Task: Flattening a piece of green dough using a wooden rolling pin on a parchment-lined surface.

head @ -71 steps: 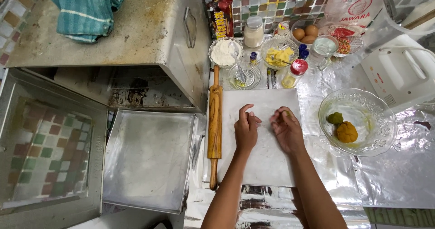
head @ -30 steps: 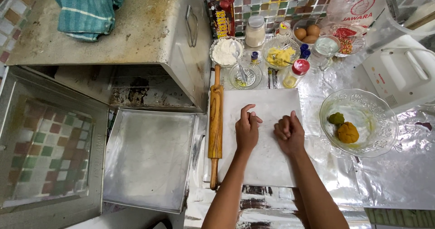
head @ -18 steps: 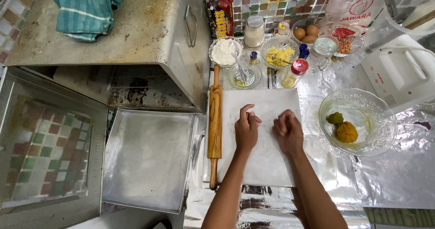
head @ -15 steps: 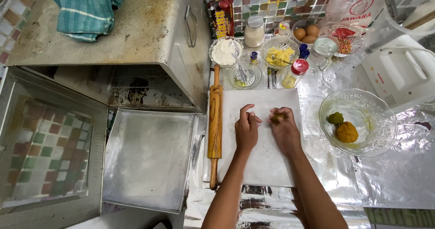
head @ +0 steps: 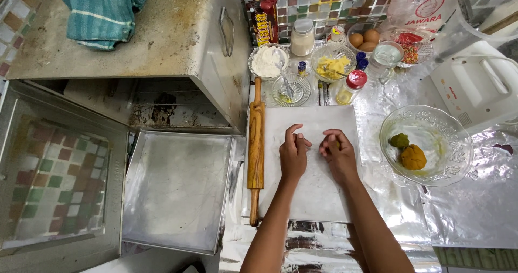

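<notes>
On the white board [head: 313, 197] both hands are resting side by side, near its middle. The left hand [head: 294, 155] is lying loosely curled, fingers bent, with nothing visibly in it. The right hand [head: 339, 155] is cupping over a small yellow piece of dough [head: 338, 143], only a sliver showing under its fingers. A wooden rolling pin [head: 256, 143] is lying along the board's left edge. A glass bowl [head: 448, 167] is sitting to the right, holding an orange dough ball [head: 414, 157] and a green one [head: 400, 140]. A metal tray [head: 178, 189] is lying left of the pin.
</notes>
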